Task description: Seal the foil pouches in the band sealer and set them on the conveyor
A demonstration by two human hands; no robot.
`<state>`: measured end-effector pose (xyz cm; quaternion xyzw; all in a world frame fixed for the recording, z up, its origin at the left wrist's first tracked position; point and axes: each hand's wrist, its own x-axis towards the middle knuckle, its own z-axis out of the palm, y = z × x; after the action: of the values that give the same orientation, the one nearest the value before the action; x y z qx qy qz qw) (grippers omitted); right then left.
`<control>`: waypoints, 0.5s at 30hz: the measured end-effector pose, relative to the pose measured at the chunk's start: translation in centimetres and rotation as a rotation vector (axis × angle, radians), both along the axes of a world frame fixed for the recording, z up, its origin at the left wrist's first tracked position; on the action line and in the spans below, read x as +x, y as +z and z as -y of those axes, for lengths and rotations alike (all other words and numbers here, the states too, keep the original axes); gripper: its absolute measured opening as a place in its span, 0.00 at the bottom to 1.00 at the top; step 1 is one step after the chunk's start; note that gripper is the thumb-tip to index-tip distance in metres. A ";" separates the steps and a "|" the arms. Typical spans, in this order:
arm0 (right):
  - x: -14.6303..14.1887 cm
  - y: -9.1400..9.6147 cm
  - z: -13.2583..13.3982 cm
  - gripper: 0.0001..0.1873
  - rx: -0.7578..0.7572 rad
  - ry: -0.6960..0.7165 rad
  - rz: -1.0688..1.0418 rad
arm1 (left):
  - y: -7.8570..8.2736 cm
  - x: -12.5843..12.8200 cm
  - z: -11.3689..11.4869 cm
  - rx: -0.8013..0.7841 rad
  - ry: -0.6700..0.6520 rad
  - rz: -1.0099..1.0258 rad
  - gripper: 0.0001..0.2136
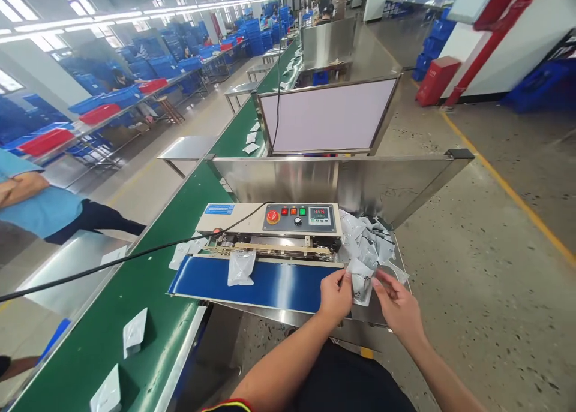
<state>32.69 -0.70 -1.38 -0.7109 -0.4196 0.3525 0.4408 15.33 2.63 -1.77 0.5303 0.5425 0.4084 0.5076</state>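
- Held aloft: a silver foil pouch (360, 283) hangs upright between both hands, just above the near right corner of a blue conveyor belt (274, 286), its top edge apparently pinched so the body stays free.
- Left hand (335, 295): fingers closed on the pouch's left side, wrist turned inward, forearm rising from the near left.
- Right hand (398, 309): fingers spread and slightly curled, thumb and forefinger (377, 283) at the pouch's right side; whether they grip it cannot be told.
- Close at hand: a loose pile of foil pouches (364, 241) sits at the right end of a band sealer (270, 219), apparently placed there within easy reach of both hands.
- On the belt: a single clear-fronted pouch (240, 268) lies flat, just near of the machine's brass-coloured rail (270, 249), aligned along the belt.
- Alongside: a green conveyor (112, 334) runs from near to far at left, carrying scattered pouches (135, 332); a stainless steel panel (324, 181) stands behind the machine.
- Beyond: a co-worker in a blue shirt (40, 202) stands at far left, near tables stacked with blue crates (148, 64).
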 end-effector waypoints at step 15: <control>-1.4 -2.9 -5.9 0.26 -0.265 0.093 -0.082 | -4.1 -2.3 -2.3 -0.439 0.432 0.233 0.21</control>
<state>31.32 5.19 -4.28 -0.7276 -0.3834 0.4536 0.3433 13.08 4.95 -5.89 0.2306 0.6557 0.4379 0.5702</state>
